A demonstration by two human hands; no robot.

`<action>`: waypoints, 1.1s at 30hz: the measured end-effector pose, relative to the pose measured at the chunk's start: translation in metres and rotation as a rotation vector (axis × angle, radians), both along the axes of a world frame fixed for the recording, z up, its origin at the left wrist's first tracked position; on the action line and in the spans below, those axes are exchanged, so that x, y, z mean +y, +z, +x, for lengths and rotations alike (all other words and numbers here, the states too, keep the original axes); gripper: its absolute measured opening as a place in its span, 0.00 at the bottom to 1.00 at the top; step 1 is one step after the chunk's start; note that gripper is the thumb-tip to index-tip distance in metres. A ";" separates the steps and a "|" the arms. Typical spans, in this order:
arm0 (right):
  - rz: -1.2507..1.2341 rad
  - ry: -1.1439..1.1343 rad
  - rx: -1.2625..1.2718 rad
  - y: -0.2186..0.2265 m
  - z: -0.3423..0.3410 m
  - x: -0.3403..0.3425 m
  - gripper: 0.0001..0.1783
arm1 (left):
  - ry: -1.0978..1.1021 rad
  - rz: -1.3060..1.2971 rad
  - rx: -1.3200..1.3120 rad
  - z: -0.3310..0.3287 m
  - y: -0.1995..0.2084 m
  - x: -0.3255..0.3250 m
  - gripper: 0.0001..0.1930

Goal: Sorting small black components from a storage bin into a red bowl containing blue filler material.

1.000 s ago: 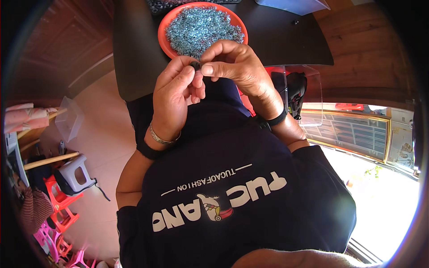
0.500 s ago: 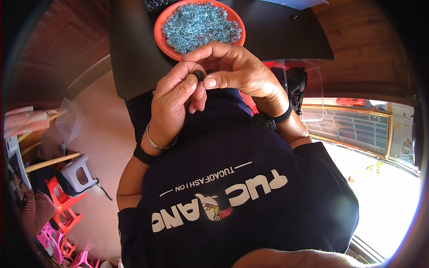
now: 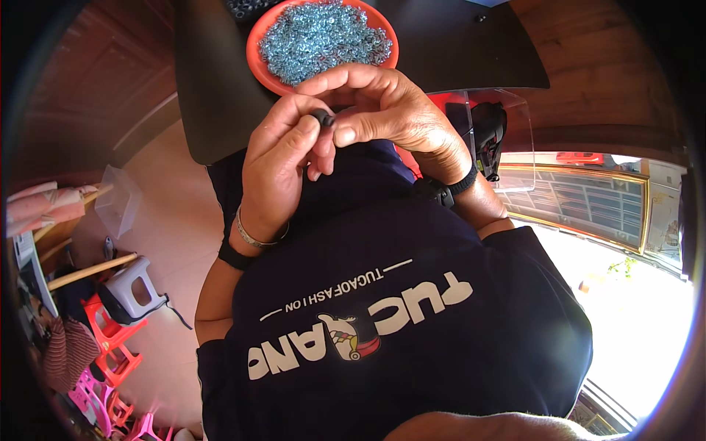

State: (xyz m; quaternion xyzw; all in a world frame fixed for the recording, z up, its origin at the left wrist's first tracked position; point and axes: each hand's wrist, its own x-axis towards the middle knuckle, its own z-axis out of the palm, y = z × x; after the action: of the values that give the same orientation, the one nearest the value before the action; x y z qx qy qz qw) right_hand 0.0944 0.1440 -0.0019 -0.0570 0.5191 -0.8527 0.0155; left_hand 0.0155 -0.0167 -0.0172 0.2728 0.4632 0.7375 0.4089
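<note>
My left hand (image 3: 273,158) pinches a small, rounded black part (image 3: 322,117) between thumb and forefinger, just in front of the table edge. What the part is cannot be told at this size. Close on its right is my right hand (image 3: 408,117), its thumb tip beside the part and its forefinger arched over toward the left forefinger. Those two right-hand fingers are apart with nothing visible between them; the other fingertips are partly hidden. Beyond both hands, an orange-red plate (image 3: 255,66) carries a heap of small, shiny blue-silver metal pieces (image 3: 323,40).
The plate rests on a dark table (image 3: 471,55), with dark ring-like pieces (image 3: 246,7) behind it. A tiny black piece (image 3: 480,18) lies at the far right. Below the table's right side is a clear plastic box (image 3: 521,140). Several stools (image 3: 132,294) stand at left.
The right thumb has drawn slightly back from the black part, and more of the part shows. The left hand keeps its pinch. The view has shifted a little.
</note>
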 end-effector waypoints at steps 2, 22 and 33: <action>0.077 -0.147 0.001 -0.003 0.004 0.000 0.21 | 0.022 0.015 -0.082 -0.001 -0.002 0.000 0.14; 0.945 -0.542 0.352 -0.010 -0.005 0.002 0.08 | 0.101 -0.011 -0.132 -0.006 -0.017 0.014 0.15; 1.341 -0.858 0.417 0.072 -0.021 0.093 0.08 | 0.096 0.043 -0.244 -0.027 -0.017 0.013 0.08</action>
State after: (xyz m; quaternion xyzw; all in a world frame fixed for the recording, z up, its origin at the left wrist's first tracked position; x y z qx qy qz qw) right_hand 0.0735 0.2366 0.0701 0.0104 0.8871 -0.2649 -0.3779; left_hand -0.0110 -0.0034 -0.0341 0.1674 0.4066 0.7938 0.4203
